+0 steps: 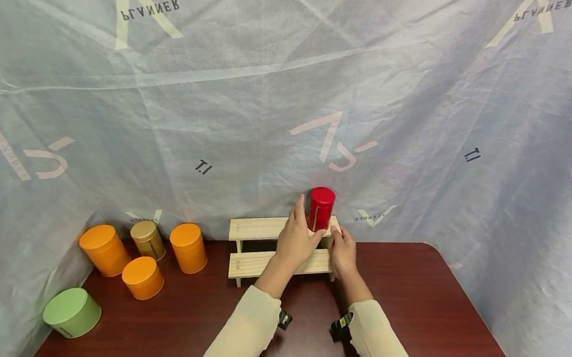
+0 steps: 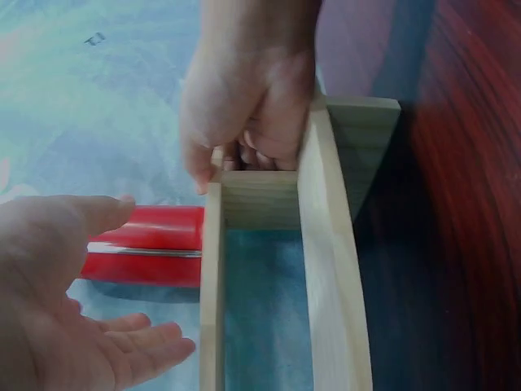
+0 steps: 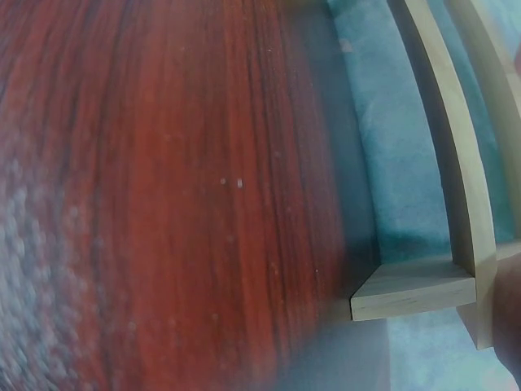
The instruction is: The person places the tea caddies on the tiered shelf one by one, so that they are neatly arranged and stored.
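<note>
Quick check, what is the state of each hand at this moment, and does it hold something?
Left hand: open, beside the red canister, not gripping it.
Right hand: closed, gripping the right end of the wooden rack.

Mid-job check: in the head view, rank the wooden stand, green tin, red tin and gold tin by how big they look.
Largest to smallest:
1. wooden stand
2. green tin, perhaps helped by nearness to the camera
3. red tin and gold tin: too alike to rank
</note>
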The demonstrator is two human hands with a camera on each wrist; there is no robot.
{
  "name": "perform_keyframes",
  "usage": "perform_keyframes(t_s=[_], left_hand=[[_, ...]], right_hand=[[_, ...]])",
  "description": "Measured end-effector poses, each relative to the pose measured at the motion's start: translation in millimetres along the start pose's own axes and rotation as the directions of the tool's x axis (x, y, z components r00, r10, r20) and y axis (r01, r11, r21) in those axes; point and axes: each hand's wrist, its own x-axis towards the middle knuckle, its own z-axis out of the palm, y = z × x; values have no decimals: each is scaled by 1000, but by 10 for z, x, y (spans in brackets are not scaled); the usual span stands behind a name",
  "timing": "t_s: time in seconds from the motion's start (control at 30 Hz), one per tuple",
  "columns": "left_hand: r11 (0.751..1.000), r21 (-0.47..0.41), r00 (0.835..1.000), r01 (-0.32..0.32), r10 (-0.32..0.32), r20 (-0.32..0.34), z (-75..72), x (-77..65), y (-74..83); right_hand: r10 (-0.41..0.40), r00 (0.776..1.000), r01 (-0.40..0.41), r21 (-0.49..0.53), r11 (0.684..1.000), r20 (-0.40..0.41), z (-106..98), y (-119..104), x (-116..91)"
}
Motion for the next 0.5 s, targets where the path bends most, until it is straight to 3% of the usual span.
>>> perform_keyframes(t_s=[0.5], left_hand=[[998, -50, 998, 43, -40, 55, -236, -245, -7]], right_hand=[[1, 1000, -1, -24, 1000, 1, 4, 19, 10]])
